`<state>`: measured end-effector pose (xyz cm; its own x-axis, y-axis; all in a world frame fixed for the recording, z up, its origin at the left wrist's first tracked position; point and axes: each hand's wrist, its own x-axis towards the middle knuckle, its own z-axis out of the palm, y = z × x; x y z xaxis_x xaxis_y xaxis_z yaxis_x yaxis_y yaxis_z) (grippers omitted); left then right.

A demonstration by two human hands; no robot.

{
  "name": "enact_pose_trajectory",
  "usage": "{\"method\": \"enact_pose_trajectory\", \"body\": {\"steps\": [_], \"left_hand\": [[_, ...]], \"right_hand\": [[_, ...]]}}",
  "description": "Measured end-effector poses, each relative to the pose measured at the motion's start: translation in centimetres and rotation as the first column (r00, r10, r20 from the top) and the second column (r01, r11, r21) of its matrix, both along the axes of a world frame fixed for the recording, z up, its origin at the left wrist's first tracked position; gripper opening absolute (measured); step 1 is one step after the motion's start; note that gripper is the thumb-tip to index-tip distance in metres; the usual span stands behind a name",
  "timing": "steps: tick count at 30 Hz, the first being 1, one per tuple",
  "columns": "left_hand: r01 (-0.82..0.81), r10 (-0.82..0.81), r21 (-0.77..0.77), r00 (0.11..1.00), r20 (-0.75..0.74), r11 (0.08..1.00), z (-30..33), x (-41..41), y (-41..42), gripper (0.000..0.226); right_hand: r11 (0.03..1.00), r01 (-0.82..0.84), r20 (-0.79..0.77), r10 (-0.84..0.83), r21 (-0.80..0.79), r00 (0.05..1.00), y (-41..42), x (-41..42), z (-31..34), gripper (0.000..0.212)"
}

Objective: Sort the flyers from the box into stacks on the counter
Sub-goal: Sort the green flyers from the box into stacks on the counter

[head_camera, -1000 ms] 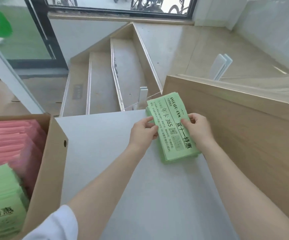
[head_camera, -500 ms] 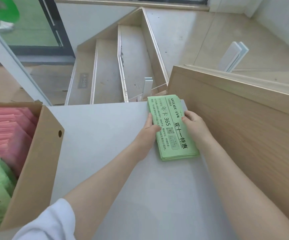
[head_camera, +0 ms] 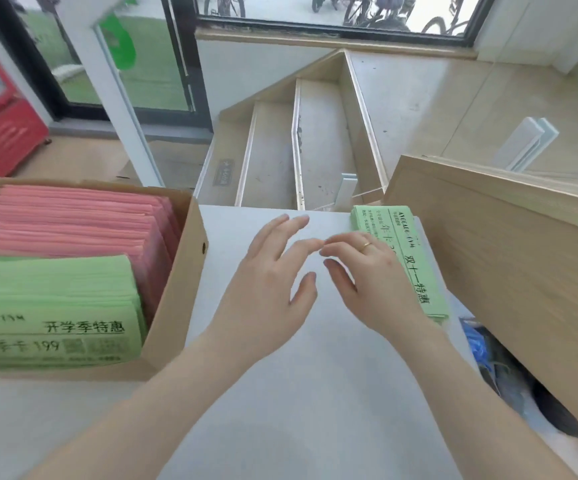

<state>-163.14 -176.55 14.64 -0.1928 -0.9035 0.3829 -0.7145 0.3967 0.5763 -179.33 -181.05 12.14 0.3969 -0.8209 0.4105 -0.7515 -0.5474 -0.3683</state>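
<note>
Hands (head_camera: 270,289) (head_camera: 370,282) hover mid-frame, fingers spread, empty, beside the green stack (head_camera: 409,258). Next likely step: reach left into the box (head_camera: 176,299) for more flyers.

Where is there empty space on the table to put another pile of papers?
The bare grey counter between the brown cardboard box and the green flyer stack is free, mostly nearer you. The far right edge is crowded: the stack sits beside the wooden panel, and both hands hover nearby.

right hand (head_camera: 374,282) covers the left side of the green flyer stack (head_camera: 415,268), hiding part of its print; cardboard box (head_camera: 180,303) cut off at left edge; small print on boxed green flyers (head_camera: 52,306) blurred; fingertips motion-blurred; forearms cut by bottom edge
</note>
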Motion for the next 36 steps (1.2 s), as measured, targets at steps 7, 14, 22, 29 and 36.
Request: {"method": "enact_pose_trajectory", "body": {"steps": [7, 14, 22, 29, 36], "left_hand": [[-0.062, 0.060, 0.008, 0.987, 0.149, 0.998, 2.5, 16.4, 4.9, 0.039], [0.053, -0.065, 0.052, 0.964, 0.259, 0.997, 1.0, 29.9, 7.1, 0.038], [0.080, -0.167, 0.262, 0.930, 0.328, 0.962, -0.4, 37.5, 6.7, 0.036], [0.074, -0.139, 0.208, 0.937, 0.322, 0.975, -0.9, 37.3, 6.4, 0.037], [0.072, -0.130, 0.197, 0.944, 0.304, 0.978, -0.9, 37.4, 6.7, 0.036]], "right_hand": [[0.942, -0.333, -0.055, 0.334, 0.030, 0.941, 4.4, 12.2, 2.9, 0.027], [0.952, -0.304, -0.053, 0.305, 0.035, 0.951, 9.2, 23.7, 3.8, 0.028], [0.977, -0.056, -0.153, 0.089, 0.207, 0.984, 11.3, 30.6, 2.7, 0.029], [0.967, 0.086, -0.283, -0.015, 0.240, 0.959, 10.9, 31.8, 2.3, 0.035], [0.980, 0.105, -0.278, -0.056, 0.167, 0.959, 10.9, 31.9, 2.0, 0.035]]}}
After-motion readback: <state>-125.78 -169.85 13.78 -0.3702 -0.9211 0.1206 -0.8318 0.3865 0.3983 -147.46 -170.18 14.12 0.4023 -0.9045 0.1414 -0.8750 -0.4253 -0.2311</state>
